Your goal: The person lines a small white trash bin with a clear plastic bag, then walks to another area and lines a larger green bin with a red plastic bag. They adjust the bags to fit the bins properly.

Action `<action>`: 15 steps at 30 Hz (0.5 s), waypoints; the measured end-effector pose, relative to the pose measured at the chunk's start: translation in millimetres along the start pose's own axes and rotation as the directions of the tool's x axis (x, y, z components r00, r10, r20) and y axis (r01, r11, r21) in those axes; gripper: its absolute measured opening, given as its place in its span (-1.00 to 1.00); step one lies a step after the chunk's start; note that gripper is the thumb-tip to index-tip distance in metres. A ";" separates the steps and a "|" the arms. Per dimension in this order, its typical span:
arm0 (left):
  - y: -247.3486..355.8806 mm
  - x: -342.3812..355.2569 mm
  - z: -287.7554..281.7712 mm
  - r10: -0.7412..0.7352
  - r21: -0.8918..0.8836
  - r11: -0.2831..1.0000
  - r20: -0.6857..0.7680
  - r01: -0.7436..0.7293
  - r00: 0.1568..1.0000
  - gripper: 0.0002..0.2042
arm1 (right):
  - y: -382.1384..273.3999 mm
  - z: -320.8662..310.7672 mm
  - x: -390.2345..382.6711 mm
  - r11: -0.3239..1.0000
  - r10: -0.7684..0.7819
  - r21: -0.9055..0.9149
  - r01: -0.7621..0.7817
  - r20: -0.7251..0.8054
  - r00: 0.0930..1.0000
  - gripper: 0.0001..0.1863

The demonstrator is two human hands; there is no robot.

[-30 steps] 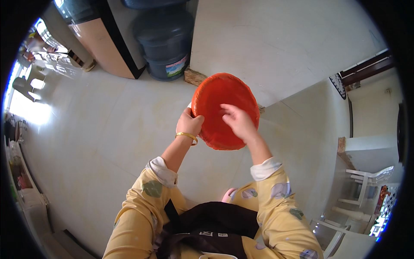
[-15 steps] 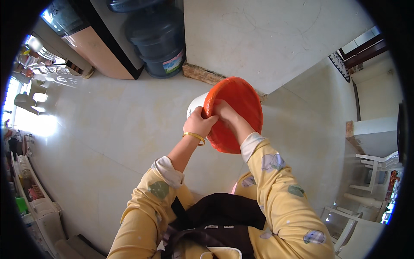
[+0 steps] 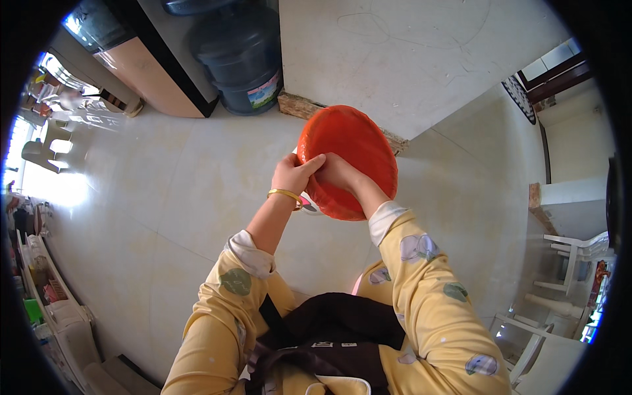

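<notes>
A white bucket-like container with a shiny red plastic bag (image 3: pixel 359 141) lining its inside and folded over its rim is tilted so its round mouth faces me. Only a bit of its white wall (image 3: pixel 309 205) with a pink and dark print shows below my left wrist. My left hand (image 3: pixel 294 174) is closed on the left rim, thumb over the folded bag and fingers hidden behind. My right hand (image 3: pixel 339 172) reaches into the mouth beside that thumb, its fingers bent in against the bag at the rim. Its fingertips are hidden.
A blue water jug (image 3: pixel 240 62) stands beyond, next to a pinkish cabinet (image 3: pixel 155 76) and a white wall panel (image 3: pixel 401 59). White chairs (image 3: pixel 569 257) are at the right. A shelf rack (image 3: pixel 56 296) with small items stands at the left. Pale tiled floor (image 3: pixel 178 178) lies below.
The container's mouth has moved slightly up and left and turned, hiding its white left side and showing some wall below. My left hand moved a little up and left with the rim.
</notes>
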State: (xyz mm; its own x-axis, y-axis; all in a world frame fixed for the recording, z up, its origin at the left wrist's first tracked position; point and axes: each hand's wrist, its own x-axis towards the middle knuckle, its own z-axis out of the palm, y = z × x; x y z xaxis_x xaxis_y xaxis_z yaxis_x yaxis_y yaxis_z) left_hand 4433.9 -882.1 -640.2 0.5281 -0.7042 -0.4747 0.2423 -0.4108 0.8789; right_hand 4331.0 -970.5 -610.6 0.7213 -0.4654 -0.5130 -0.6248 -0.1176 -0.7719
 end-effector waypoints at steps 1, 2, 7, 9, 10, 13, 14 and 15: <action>0.1 -0.8 3.1 0.001 0.006 1.000 -0.010 -0.001 1.000 -0.62 | 6.2 0.9 3.9 1.000 -0.028 0.001 0.028 -0.012 1.000 -0.76; 0.1 -1.6 5.3 0.003 0.013 1.000 -0.021 -0.002 1.000 -0.62 | 17.1 3.0 11.5 0.998 -0.055 0.001 0.055 -0.023 0.998 -0.76; 1.5 -5.4 5.0 -0.060 0.050 0.997 -0.006 0.060 0.998 -0.60 | 18.1 10.7 13.6 0.998 -0.061 -0.030 0.060 -0.060 0.996 -0.77; 0.8 -6.8 4.8 -0.071 -0.004 0.997 -0.002 0.071 0.997 -0.59 | 13.5 10.7 10.3 0.997 -0.055 -0.056 0.052 -0.054 0.997 -0.75; 2.6 -9.2 5.4 -0.079 -0.049 0.996 0.007 0.079 0.997 -0.58 | 12.3 9.8 9.0 0.997 -0.056 -0.059 0.053 -0.041 0.998 -0.75; 8.0 -12.4 6.9 -0.105 -0.147 0.983 0.054 0.112 0.993 -0.57 | 14.9 7.1 9.5 0.993 -0.070 -0.101 0.066 -0.034 0.997 -0.75; 9.1 -12.2 7.1 -0.114 -0.173 0.977 0.074 0.126 0.991 -0.57 | 20.2 9.2 13.6 0.988 -0.083 -0.135 0.075 -0.049 0.995 -0.75; 8.6 -11.0 5.8 -0.099 -0.173 0.979 0.064 0.109 0.993 -0.57 | 20.3 10.5 14.2 0.982 -0.096 -0.169 0.084 -0.062 0.993 -0.75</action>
State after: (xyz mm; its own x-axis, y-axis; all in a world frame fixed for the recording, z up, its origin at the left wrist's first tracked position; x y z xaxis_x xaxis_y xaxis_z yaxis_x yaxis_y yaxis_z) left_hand 4425.5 -881.3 -627.7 0.4481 -0.6957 -0.5615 0.4358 -0.3784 0.8166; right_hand 4331.7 -970.3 -637.5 0.7582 -0.5051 -0.4123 -0.6032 -0.3032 -0.7377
